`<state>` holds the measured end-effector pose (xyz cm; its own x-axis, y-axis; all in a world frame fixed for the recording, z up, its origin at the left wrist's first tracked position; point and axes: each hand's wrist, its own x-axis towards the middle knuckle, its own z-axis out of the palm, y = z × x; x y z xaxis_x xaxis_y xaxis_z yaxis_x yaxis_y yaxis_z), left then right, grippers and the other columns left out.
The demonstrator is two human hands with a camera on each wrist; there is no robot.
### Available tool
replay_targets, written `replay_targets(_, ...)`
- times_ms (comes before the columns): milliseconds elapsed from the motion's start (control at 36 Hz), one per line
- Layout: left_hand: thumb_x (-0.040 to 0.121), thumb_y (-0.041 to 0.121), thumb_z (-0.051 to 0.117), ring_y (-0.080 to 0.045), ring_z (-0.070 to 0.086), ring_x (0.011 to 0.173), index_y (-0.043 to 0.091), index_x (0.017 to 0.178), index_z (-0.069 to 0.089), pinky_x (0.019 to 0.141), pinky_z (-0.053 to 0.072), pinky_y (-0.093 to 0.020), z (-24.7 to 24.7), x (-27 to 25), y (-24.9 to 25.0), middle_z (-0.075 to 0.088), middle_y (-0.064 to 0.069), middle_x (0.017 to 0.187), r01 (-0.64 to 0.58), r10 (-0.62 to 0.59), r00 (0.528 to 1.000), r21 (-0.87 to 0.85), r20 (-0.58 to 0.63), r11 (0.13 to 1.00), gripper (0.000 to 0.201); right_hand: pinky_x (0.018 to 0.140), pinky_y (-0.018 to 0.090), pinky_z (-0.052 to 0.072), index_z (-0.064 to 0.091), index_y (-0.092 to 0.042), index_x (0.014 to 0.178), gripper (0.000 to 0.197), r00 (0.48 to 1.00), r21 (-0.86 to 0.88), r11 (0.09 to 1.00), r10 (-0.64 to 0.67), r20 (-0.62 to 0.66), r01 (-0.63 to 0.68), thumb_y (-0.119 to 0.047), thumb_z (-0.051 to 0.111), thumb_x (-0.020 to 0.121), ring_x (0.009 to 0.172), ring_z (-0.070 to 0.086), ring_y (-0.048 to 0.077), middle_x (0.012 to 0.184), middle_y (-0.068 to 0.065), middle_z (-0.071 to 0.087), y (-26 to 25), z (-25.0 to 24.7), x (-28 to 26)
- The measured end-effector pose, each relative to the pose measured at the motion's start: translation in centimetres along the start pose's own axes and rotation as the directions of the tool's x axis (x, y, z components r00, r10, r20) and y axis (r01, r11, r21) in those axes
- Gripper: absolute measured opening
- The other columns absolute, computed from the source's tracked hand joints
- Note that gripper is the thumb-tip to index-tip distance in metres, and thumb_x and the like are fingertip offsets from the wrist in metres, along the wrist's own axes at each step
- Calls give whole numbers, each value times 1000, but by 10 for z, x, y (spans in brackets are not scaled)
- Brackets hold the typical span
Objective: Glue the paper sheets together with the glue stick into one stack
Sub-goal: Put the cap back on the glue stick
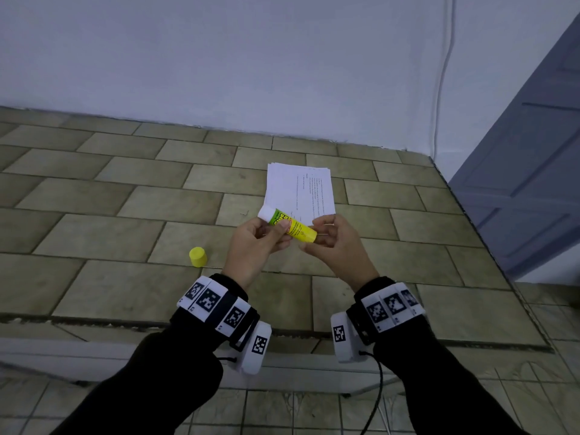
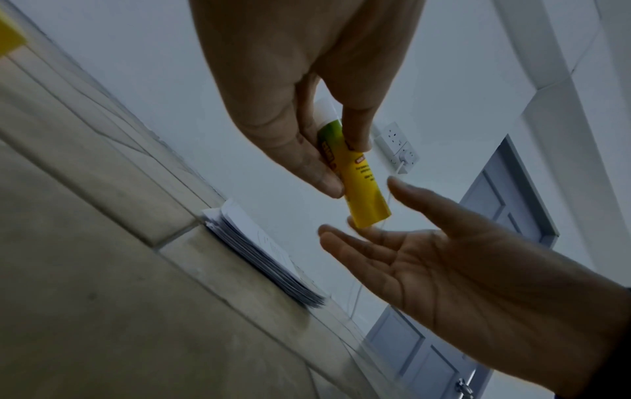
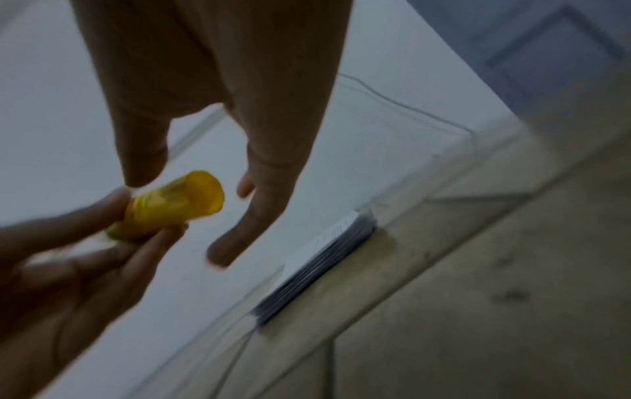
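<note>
Tiled counter (image 1: 131,215) meets white wall (image 1: 219,58); blue door (image 1: 533,183) right.

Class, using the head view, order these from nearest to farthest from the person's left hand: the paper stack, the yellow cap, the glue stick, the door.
1. The glue stick: pinched in the left hand itself.
2. The paper stack and the yellow cap: paper just beyond the hands, cap to the left; too close to rank.
3. The door: far right.
</note>
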<state>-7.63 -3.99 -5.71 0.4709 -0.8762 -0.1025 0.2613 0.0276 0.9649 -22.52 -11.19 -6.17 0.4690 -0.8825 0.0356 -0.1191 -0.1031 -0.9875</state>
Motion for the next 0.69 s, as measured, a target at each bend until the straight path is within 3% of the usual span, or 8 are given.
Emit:
replay_targets(56,91,12,64,-14,72,76,-4,104,63,72,58,-21,-1,1,2,70,-17,93,-3,3,1000,0,12,1000,20,69,30,59,51,0,113,27,978,196,960,185,92,-200,-10,63,91,74,69,19,96,18,66,-7,0,0)
replay_targets(139,91,11,64,-14,72,75,-6,104,63,71,58,-20,-2,1,2,70,-15,90,-3,3,1000,3,24,1000,21,62,29,58,56,7,107,27,938,290,900,271,215,-327,-18,48,100,66,70,24,86,23,68,-14,-5,0)
replay_targets(250,92,11,64,-13,72,74,-7,105,63,70,58,-20,-3,0,0,70,-16,90,0,0,1000,11,18,1000,23,69,29,59,60,2,95,6,962,317,913,208,178,-256,-2,59,91,71,70,23,87,21,67,-10,-8,0)
replay_targets(361,90,12,65,-14,72,77,-7,106,63,69,57,-20,-2,-1,-2,71,-19,94,7,-7,1000,20,17,1000,25,74,32,58,60,-7,83,30,999,96,995,33,31,-36,13,77,68,79,70,20,92,16,70,0,-7,2)
replay_targets(500,91,10,65,-11,72,74,2,102,65,67,56,-18,1,-3,-2,70,-16,94,-17,16,999,31,30,999,14,76,34,58,57,-19,92,42,998,-136,989,-58,4,58,5,80,66,79,67,17,89,6,66,3,-1,1)
replay_targets(583,91,11,64,-12,71,75,-3,107,64,69,57,-19,-1,-1,-1,71,-15,93,-25,24,999,35,27,999,20,77,33,58,55,-10,109,31,988,41,990,134,79,-138,-7,72,83,80,66,18,97,10,63,-2,3,1)
replay_targets(639,91,10,64,-12,71,74,-4,106,64,69,57,-19,-2,-1,-1,70,-12,89,-25,24,999,40,30,999,21,69,33,59,56,-2,108,17,948,241,923,261,182,-300,-14,55,96,71,67,23,89,17,65,-7,4,-1)
replay_targets(694,91,9,64,-11,71,73,-3,105,64,69,56,-19,-3,-1,-1,70,-10,86,-26,24,999,40,37,999,18,62,30,59,57,4,105,25,933,328,878,291,214,-349,-17,44,101,63,68,24,78,19,66,-7,3,-3)
